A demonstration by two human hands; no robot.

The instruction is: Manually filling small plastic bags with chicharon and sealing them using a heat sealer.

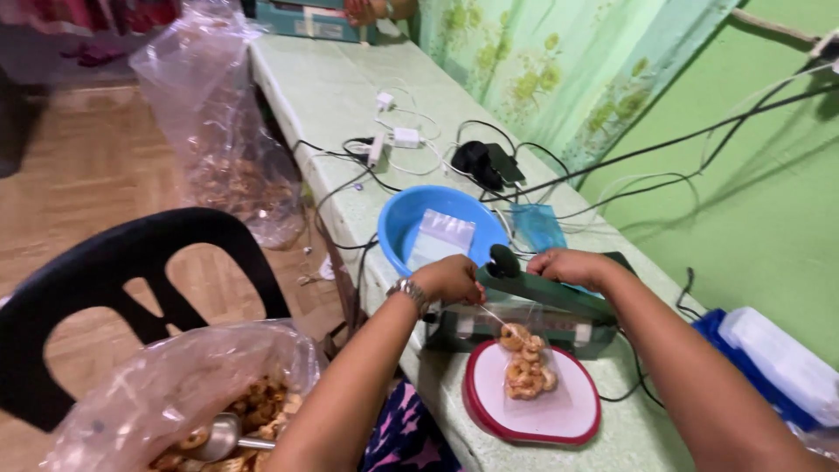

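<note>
The sealer's arm [542,293] hides the small bag's [527,367] mouth; the big sack [175,393] is cut off below

home workspace; floral curtain [542,61]; wooden floor [96,166]; plastic chair [114,271]; heat sealer [533,310]

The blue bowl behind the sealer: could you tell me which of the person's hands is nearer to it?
Left. The left hand presses the green sealer right at the rim of the blue bowl; the right hand sits farther along the sealer bar, off the bowl's right side.

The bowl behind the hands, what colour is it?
The bowl is blue, seen in the head view.
</note>
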